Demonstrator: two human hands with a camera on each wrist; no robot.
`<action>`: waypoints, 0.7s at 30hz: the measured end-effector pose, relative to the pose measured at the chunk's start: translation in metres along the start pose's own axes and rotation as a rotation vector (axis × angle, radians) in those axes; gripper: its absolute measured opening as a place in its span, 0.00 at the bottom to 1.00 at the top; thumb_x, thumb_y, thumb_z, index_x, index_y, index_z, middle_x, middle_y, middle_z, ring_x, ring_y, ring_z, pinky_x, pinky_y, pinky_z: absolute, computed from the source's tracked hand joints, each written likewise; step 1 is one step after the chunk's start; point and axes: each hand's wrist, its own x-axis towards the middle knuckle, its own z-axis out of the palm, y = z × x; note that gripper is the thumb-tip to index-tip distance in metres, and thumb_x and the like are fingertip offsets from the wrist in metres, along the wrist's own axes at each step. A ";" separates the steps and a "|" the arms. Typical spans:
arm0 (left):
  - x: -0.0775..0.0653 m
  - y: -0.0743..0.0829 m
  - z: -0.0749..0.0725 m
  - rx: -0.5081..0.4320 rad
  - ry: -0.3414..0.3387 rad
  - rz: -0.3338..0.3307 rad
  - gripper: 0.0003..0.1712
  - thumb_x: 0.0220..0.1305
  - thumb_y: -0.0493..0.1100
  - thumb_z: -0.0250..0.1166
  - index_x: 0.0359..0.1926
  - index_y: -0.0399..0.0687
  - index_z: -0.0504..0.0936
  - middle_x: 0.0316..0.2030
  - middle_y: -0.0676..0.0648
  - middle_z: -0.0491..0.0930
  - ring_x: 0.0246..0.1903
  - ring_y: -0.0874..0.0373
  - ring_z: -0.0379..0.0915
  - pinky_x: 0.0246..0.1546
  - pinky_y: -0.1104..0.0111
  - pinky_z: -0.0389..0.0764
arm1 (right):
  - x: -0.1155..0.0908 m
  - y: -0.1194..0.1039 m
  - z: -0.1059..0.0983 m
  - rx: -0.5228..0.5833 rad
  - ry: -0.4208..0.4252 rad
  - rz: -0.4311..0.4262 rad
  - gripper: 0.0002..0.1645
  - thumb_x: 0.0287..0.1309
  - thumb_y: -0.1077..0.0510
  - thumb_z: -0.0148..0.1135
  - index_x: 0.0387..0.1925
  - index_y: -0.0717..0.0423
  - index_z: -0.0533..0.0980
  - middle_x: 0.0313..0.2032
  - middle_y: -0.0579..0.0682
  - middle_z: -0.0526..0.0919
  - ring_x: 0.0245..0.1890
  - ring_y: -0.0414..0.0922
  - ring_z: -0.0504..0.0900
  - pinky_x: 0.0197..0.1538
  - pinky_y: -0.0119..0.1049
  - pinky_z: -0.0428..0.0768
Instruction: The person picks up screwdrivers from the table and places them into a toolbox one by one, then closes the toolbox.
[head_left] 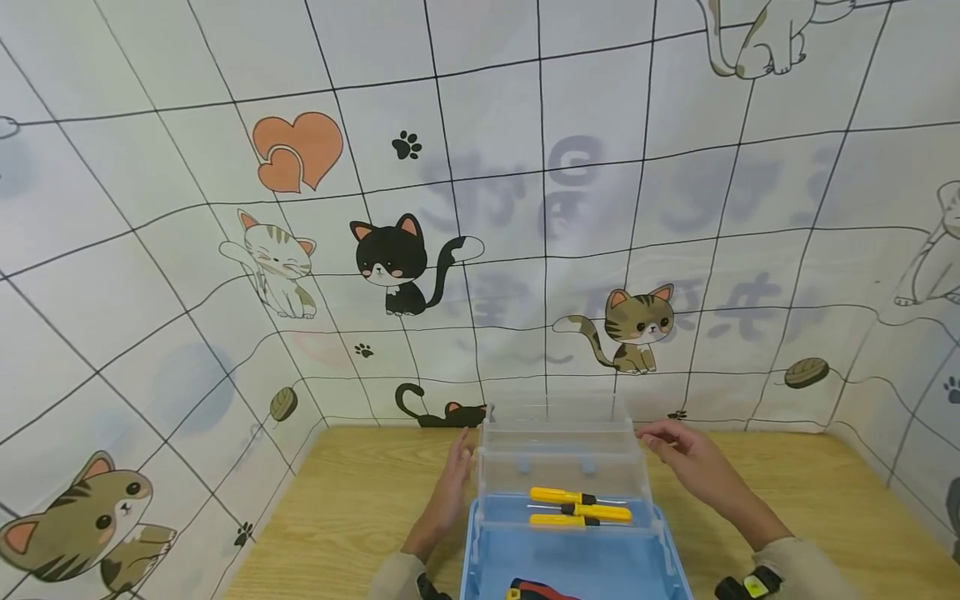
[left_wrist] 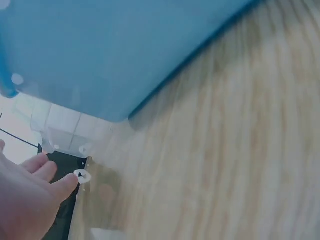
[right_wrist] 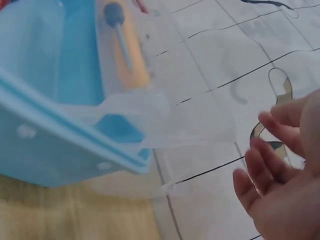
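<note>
A blue plastic box [head_left: 573, 562] stands on the table between my two hands, with its clear lid [head_left: 558, 437] raised at the far end. Three screwdrivers with yellow handles lie across the box's far part: a rear one [head_left: 553, 495], a middle one [head_left: 611, 512] and a front one [head_left: 557, 520]. A red and black handle [head_left: 536, 590] shows at the bottom edge of the head view. To the left of the lid is my left hand [head_left: 452, 479], fingers extended and holding nothing. My right hand [head_left: 693, 465] is at the lid's right side, its fingers loosely bent and empty.
The wood-grain table [head_left: 360, 500] extends to both sides of the box. Close behind the lid rises a white cloth wall [head_left: 510, 350] with grid lines and cartoon cats, and similar cloth closes off the left and right sides.
</note>
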 end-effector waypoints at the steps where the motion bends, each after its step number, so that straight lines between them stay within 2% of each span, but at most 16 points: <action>1: 0.000 -0.001 -0.001 -0.029 -0.009 -0.001 0.35 0.79 0.57 0.30 0.79 0.50 0.37 0.72 0.29 0.51 0.73 0.32 0.44 0.69 0.37 0.47 | 0.001 0.003 0.001 -0.008 0.017 0.028 0.19 0.73 0.50 0.51 0.53 0.57 0.78 0.50 0.54 0.82 0.45 0.41 0.79 0.41 0.33 0.79; 5: 0.000 -0.003 -0.003 -0.107 -0.067 -0.005 0.35 0.79 0.57 0.25 0.78 0.47 0.31 0.72 0.27 0.51 0.73 0.32 0.46 0.70 0.41 0.49 | 0.001 0.018 0.008 0.038 0.011 0.166 0.30 0.74 0.42 0.45 0.62 0.61 0.71 0.57 0.61 0.77 0.54 0.54 0.76 0.51 0.44 0.80; 9: -0.001 -0.001 -0.002 -0.165 -0.122 -0.027 0.36 0.78 0.59 0.22 0.77 0.49 0.26 0.74 0.28 0.49 0.73 0.34 0.47 0.71 0.44 0.50 | 0.002 0.029 0.017 0.109 -0.052 0.268 0.41 0.74 0.36 0.36 0.70 0.64 0.60 0.65 0.69 0.68 0.62 0.65 0.69 0.60 0.57 0.74; 11: -0.002 0.001 -0.001 -0.180 -0.134 -0.043 0.37 0.78 0.60 0.20 0.77 0.49 0.24 0.74 0.28 0.48 0.73 0.34 0.46 0.71 0.44 0.50 | 0.002 0.032 0.021 0.141 -0.102 0.287 0.44 0.74 0.34 0.31 0.73 0.65 0.53 0.68 0.72 0.61 0.66 0.68 0.65 0.62 0.60 0.71; 15: -0.003 0.004 0.002 -0.168 -0.137 -0.061 0.36 0.77 0.59 0.19 0.76 0.49 0.23 0.74 0.28 0.47 0.74 0.33 0.44 0.71 0.42 0.48 | -0.002 0.036 0.029 0.210 -0.191 0.306 0.45 0.75 0.35 0.26 0.76 0.63 0.42 0.72 0.72 0.51 0.70 0.71 0.57 0.65 0.61 0.67; 20: -0.001 0.006 0.007 -0.129 -0.125 -0.070 0.36 0.77 0.60 0.19 0.76 0.51 0.21 0.76 0.30 0.41 0.74 0.33 0.38 0.70 0.39 0.44 | -0.008 0.042 0.037 0.221 -0.178 0.304 0.43 0.76 0.36 0.23 0.77 0.61 0.39 0.73 0.71 0.47 0.69 0.71 0.57 0.65 0.63 0.66; 21: 0.000 0.005 0.008 -0.145 -0.111 -0.062 0.36 0.77 0.59 0.19 0.76 0.49 0.22 0.75 0.28 0.41 0.74 0.31 0.38 0.70 0.38 0.46 | -0.009 0.043 0.039 0.220 -0.169 0.307 0.43 0.76 0.36 0.22 0.77 0.60 0.38 0.73 0.72 0.47 0.69 0.72 0.57 0.64 0.64 0.65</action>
